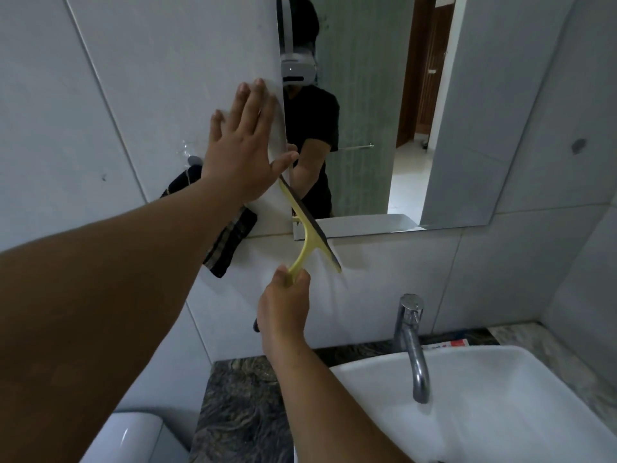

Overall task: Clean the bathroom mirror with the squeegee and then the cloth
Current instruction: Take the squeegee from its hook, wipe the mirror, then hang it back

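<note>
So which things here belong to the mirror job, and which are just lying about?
For the job:
- mirror
- yellow squeegee, held in the right hand
- dark cloth hanging left of the mirror
- left hand, flat on the wall tile

Just lying about:
- tap
- sink
- tube behind the sink
- toilet cistern

A chrome tap [412,345] overhangs a white basin [521,412] set in a speckled counter [240,409].

No text, label or number is legible anywhere here.
</note>
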